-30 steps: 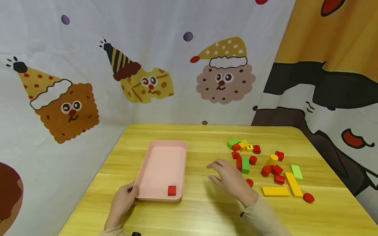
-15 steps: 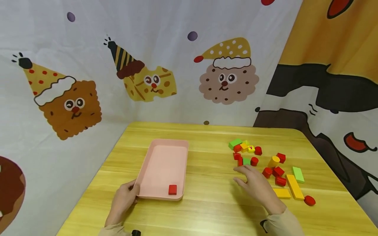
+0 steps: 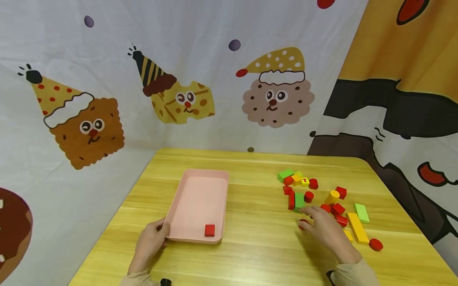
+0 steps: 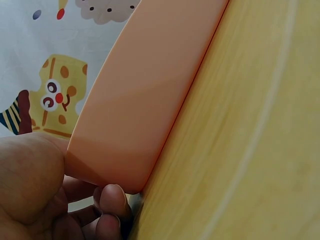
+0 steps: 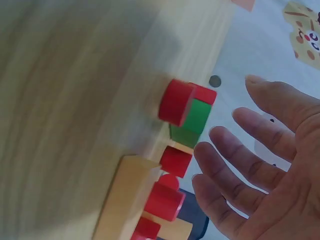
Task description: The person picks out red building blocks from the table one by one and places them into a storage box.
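One red block [image 3: 209,230] sits in the pink tray [image 3: 196,174], near its front right corner; by my read the sorting has barely begun, since the other red pieces lie in the mixed block pile [image 3: 323,202] on the table's right half. Left hand [image 3: 149,243] grips the tray's near left corner, thumb on the rim. Right hand [image 3: 327,231] hovers low over the pile with fingers [image 5: 235,172] spread, holding nothing, nearest a small red cylinder [image 3: 302,223]. Bare table [image 3: 261,246] separates tray and pile; blocks sit well inside the right edge.
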A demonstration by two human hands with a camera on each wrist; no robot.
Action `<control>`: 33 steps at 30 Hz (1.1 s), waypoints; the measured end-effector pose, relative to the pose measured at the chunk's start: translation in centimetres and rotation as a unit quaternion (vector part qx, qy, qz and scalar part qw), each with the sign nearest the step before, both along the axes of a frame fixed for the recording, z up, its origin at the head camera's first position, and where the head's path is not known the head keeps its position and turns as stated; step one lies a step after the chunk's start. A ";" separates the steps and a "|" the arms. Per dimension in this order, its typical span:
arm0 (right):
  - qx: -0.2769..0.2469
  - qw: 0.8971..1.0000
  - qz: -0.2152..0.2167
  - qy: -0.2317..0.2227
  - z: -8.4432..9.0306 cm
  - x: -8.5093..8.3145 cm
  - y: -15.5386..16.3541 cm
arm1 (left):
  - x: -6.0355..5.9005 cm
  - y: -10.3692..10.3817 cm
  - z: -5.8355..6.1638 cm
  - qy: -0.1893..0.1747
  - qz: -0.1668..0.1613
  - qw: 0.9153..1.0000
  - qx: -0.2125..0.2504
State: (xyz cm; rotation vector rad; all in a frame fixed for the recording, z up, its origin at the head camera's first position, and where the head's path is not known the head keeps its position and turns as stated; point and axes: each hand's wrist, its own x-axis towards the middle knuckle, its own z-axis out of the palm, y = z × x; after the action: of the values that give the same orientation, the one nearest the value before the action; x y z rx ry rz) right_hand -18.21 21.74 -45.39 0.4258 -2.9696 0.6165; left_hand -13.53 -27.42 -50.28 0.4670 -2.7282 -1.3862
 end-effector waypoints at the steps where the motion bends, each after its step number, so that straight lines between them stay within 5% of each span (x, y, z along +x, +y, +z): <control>1: 0.003 1.000 -0.001 -0.006 -0.1 0.0 0.1 | 0.0 0.0 0.0 -0.001 0.000 1.000 0.001; 10: 0.009 0.998 -0.005 -0.060 -1.1 -0.3 0.6 | 0.2 0.0 0.1 -0.003 0.001 1.000 -0.001; 33: 0.054 0.998 0.011 -0.041 -2.4 -1.1 0.8 | 0.1 0.0 0.4 -0.005 -0.005 1.000 -0.009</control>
State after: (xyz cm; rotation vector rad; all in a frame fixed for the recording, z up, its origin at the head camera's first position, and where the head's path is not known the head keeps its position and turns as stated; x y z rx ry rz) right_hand -19.31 22.53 -47.80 0.4540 -3.0901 0.4896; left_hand -13.38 -27.41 -49.89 0.4606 -2.7534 -1.3634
